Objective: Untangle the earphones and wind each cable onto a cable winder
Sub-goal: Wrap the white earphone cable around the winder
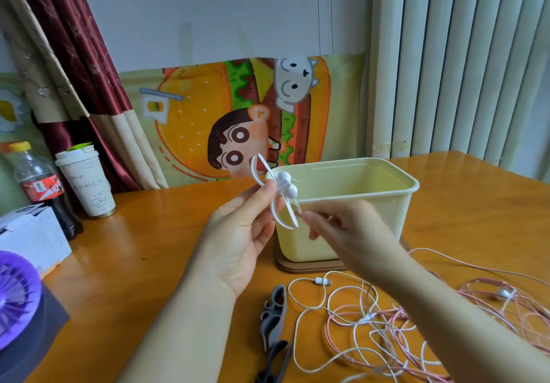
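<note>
My left hand (238, 233) pinches a white cable winder (275, 193) held upright above the table, with two white earbuds (287, 183) pressed against its middle. My right hand (336, 228) is just to its right, fingers closed on the thin white earphone cable (297, 208) near the winder's lower end. A tangle of white cable (351, 317) and pink cable (506, 317) lies on the table under my right forearm. Two grey cable winders (275, 317) lie on the table to the left of the tangle.
A pale yellow plastic tub (357, 204) stands on a brown lid right behind my hands. At the left are a cola bottle (41, 186), a paper cup (86, 183), a white box (32, 233) and a purple fan (15, 299). The wooden table (134, 248) ends at the wall.
</note>
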A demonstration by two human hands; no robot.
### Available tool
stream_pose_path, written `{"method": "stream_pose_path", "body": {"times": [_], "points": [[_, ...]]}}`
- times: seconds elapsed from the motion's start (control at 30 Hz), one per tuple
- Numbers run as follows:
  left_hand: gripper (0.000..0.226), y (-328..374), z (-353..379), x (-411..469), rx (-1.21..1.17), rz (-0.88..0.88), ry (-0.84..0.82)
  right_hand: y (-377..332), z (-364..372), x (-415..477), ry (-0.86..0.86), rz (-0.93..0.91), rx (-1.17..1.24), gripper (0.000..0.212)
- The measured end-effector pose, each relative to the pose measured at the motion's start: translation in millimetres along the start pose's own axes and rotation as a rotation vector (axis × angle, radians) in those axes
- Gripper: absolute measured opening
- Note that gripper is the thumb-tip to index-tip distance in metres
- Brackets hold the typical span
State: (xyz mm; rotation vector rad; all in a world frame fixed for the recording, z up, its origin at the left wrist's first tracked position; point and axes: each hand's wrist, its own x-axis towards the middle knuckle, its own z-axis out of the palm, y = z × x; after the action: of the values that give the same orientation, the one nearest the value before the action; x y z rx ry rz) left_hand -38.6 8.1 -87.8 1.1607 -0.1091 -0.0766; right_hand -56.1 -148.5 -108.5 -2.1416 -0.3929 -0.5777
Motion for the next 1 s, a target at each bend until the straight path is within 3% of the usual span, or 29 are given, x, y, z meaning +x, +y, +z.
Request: {"method": "stream_pose_path", "body": {"times": [0.1,0.2,0.4,0.53,0.63,0.7,0.87,1.0], "points": [[0.019,-4,0,2,0.057,0.008,0.055,-3,17,-4,-0.153,-0.034,-0.104,0.036],[0.02,-5,-6,5,0.072,0.036,0.106,-10,14,-5,-0.229,-0.033,-0.161,0.03],[0.01,-9,-6,5,0.138,0.082,0.12,-27,1,-6,-0.284,-0.019,-0.306,0.031],[0.017,-13,-5,3,0.259,0.165,0.089,-31,-5,-7,-0.265,-0.024,-0.379,0.031],[0.01,-19,-1,1,0.51,0.298,0.063,-34,-13,-5,-0.21,-0.027,-0.432,0.029],[0.017,-23,1,1,0.64,0.359,0.043,-34,-23,-2,-0.142,-0.003,-0.453,0.021],[0.017,-29,1,2,0.736,0.314,-0.142,-30,-44,5,-0.064,-0.033,-0.338,0.014],[0.019,-29,0,2,0.768,0.294,-0.212,-28,-51,5,-0.062,-0.057,-0.205,0.021]]}}
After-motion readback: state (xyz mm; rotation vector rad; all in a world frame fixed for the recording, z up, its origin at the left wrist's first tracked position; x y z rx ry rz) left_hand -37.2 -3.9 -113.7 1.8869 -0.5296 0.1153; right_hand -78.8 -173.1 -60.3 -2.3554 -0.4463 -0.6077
